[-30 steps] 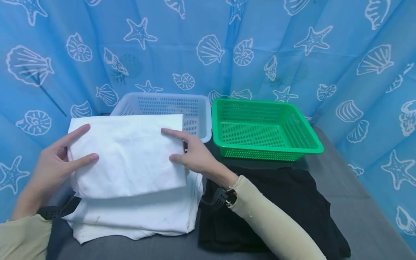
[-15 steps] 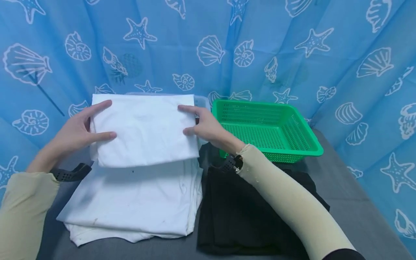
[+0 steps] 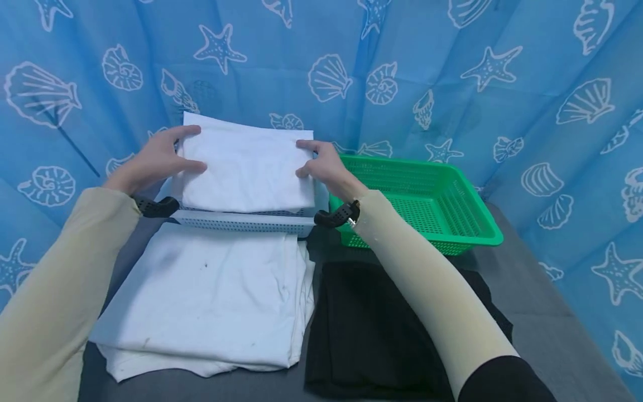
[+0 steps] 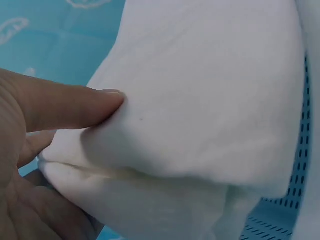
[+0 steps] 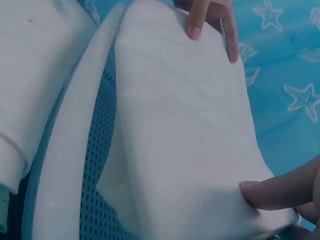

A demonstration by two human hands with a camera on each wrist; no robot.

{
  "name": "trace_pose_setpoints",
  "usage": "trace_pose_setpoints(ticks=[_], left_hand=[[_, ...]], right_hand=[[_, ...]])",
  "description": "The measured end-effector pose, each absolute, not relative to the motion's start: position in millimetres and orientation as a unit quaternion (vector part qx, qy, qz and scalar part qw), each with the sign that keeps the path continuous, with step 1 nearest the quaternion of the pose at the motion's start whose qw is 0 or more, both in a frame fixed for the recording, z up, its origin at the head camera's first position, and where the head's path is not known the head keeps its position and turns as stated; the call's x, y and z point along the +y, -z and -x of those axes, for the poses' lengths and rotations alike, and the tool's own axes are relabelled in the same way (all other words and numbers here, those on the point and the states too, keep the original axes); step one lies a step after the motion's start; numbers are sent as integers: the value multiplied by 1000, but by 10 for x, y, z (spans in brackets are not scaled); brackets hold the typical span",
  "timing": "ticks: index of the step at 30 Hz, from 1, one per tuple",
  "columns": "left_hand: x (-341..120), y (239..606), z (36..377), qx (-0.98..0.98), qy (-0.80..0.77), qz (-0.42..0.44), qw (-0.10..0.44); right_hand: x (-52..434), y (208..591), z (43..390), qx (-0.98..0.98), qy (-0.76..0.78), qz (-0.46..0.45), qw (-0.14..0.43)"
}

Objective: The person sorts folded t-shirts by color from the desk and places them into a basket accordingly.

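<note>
A folded white cloth [image 3: 248,164] is held over the pale blue basket [image 3: 246,222] at the back of the table. My left hand [image 3: 161,159] pinches its left edge, thumb on top and fingers underneath, as the left wrist view shows on the folded white cloth [image 4: 200,115]. My right hand [image 3: 321,164] pinches the right edge the same way. In the right wrist view the folded white cloth [image 5: 180,135] hangs just above the pale blue basket [image 5: 65,165], with the left hand's fingers [image 5: 197,20] at its far edge.
A stack of white garments [image 3: 201,301] lies at the front left of the grey table [image 3: 542,301], a pile of black garments [image 3: 372,329] beside it. An empty green basket [image 3: 427,198] stands right of the blue one. A blue seashell curtain [image 3: 452,67] closes the back and sides.
Both hands have lifted the folded white cloth off the white stack and carried it away and up, so it now hangs over the pale blue basket.
</note>
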State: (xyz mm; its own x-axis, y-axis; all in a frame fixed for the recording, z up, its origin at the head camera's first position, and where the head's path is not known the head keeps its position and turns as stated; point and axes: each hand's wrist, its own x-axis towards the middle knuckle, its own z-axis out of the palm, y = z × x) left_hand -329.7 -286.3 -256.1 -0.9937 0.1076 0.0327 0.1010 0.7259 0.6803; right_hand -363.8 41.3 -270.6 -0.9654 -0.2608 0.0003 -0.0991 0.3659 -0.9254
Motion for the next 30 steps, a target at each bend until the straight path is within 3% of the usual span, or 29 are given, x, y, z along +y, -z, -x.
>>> trace_pose_setpoints(ticks=[7, 13, 20, 25, 30], left_hand=[[-2820, 2714, 3474, 924, -379, -45, 34], [-2828, 2799, 3356, 930, -366, -38, 9], [-2797, 2962, 2715, 917, -387, -41, -90], [-2919, 3134, 2140, 915, -382, -25, -130], [-3087, 3410, 1872, 923, -365, 11, -123]], right_hand=[[373, 2907, 3744, 844, 521, 104, 80], [390, 2852, 3594, 923, 333, 191, 18], [522, 2767, 2955, 880, 440, 177, -17], [674, 2932, 2537, 811, 562, 154, 41], [762, 3172, 2368, 796, 581, 141, 93]])
